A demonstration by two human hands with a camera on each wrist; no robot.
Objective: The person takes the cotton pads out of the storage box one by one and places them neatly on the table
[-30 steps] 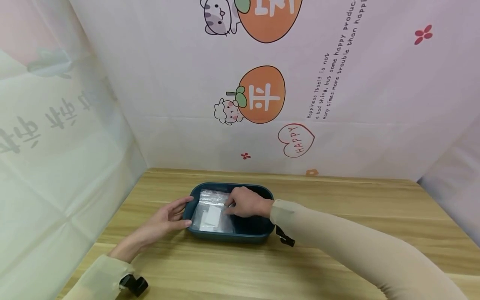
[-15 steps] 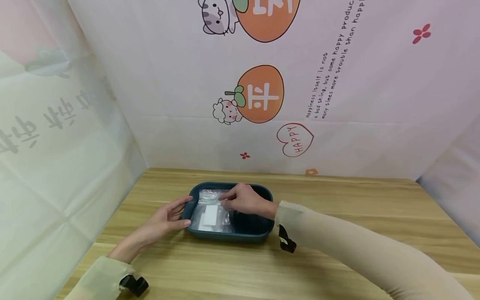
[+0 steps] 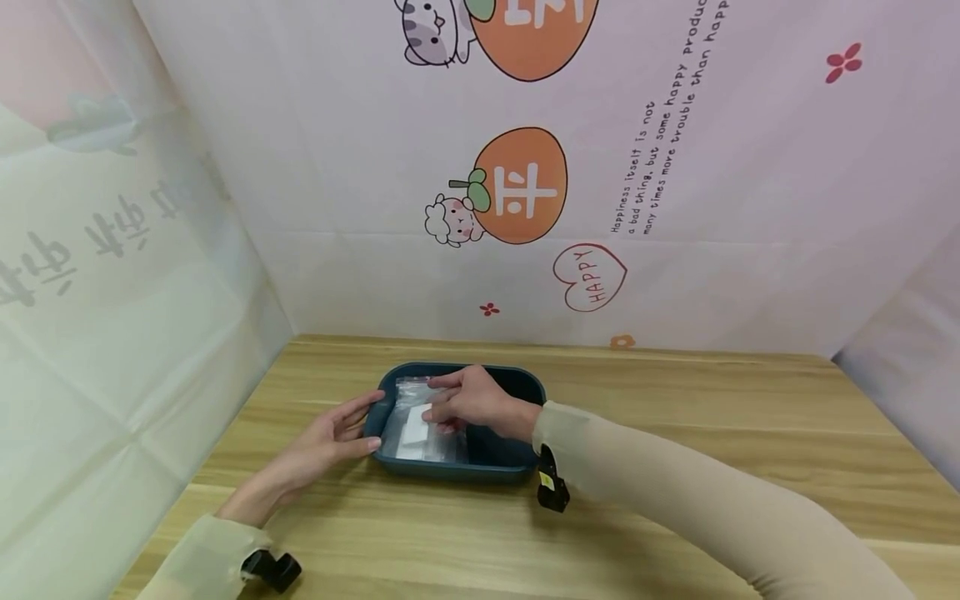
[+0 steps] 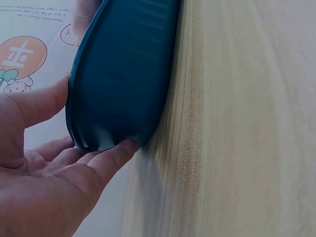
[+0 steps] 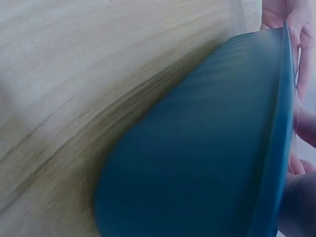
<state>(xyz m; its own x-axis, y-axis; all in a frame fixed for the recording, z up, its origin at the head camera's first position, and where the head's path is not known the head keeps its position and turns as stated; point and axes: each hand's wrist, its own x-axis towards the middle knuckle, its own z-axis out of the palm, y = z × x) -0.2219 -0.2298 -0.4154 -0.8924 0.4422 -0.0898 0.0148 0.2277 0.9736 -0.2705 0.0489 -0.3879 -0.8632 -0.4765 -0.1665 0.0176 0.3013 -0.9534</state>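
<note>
A dark blue plastic basin (image 3: 463, 473) stands on the wooden table. My left hand (image 3: 326, 443) grips its left end, thumb at the near corner and fingers at the far one; the left wrist view shows them around the basin wall (image 4: 121, 69). Inside lies a clear zip-lock bag (image 3: 411, 390) with flat white pieces (image 3: 414, 432) showing at it. My right hand (image 3: 483, 406) reaches in from the right and pinches the bag, thumb over a white piece, index finger stretched toward the zip edge. The lower fingers are partly hidden. Basin wall fills most of the right wrist view.
The wooden table (image 3: 675, 450) extends on both sides and in front of the basin. A printed white cloth (image 3: 360, 167) hangs behind it, and another cloth (image 3: 112, 333) hangs at the left. Black wrist cameras sit on both cuffs.
My right hand has shifted left over the bag, its thumb now covering part of the white pieces. The left hand and the basin have stayed in place.
</note>
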